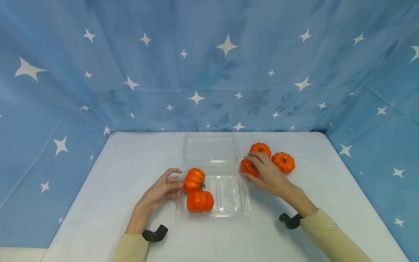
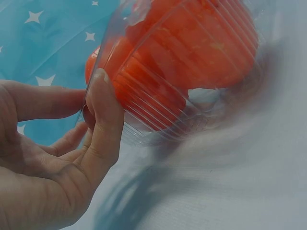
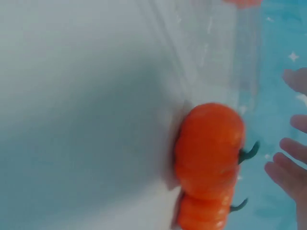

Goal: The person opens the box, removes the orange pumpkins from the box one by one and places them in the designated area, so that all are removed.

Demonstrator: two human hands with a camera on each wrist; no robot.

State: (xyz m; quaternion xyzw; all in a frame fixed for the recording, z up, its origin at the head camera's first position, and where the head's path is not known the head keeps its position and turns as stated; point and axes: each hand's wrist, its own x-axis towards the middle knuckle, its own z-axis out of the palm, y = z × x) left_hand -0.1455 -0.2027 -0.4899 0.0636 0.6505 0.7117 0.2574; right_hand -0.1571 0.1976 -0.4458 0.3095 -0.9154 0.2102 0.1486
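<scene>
Right grip (image 1: 266,175) hides part of a pumpkin (image 1: 249,169) in head view, cut off in right wrist view, box (image 3: 216,52) blurred there.

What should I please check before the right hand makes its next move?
1. Transparent rectangular plastic container open: ok, its transparent lid folded back.
2. Left hand's hold on it: ok, thumb and finger pinch the left wall.
3. Room inside: ok, two orange ribbed pumpkins occupy only the left half.
4. Right hand gripping the closest orange ribbed pumpkin outside: not ok, fingers spread over it, apart.
5. Pumpkin weight: cannot tell.
</scene>
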